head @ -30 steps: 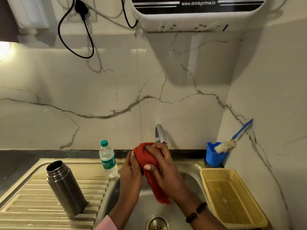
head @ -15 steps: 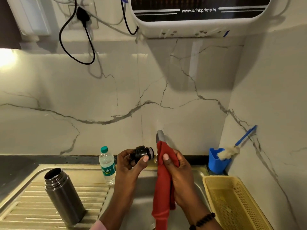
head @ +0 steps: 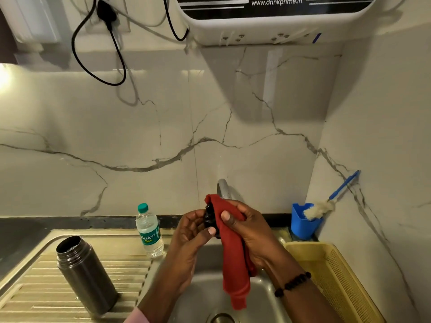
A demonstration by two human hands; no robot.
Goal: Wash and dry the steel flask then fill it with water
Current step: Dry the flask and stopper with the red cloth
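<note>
A: Where's our steel flask [head: 86,275]?
B: Upright, open-mouthed, on the ribbed sink drainboard [head: 35,292], well left of our hands. Bisleri bottle [head: 149,230] stands behind it.
A: Grip?
B: Left hand [head: 192,238] pinches the black flask cap [head: 210,217]. Right hand [head: 247,231] clamps the red cloth [head: 231,252] against the cap, above the basin [head: 263,299].
A: Cloth?
B: Its tail hangs into the basin.

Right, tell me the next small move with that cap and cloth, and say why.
Probably rub the red cloth around the black cap: the left hand pinches the cap, the right hand presses the cloth on it over the sink. The steel flask stands open on the drainboard, so the cap is not needed yet.
</note>
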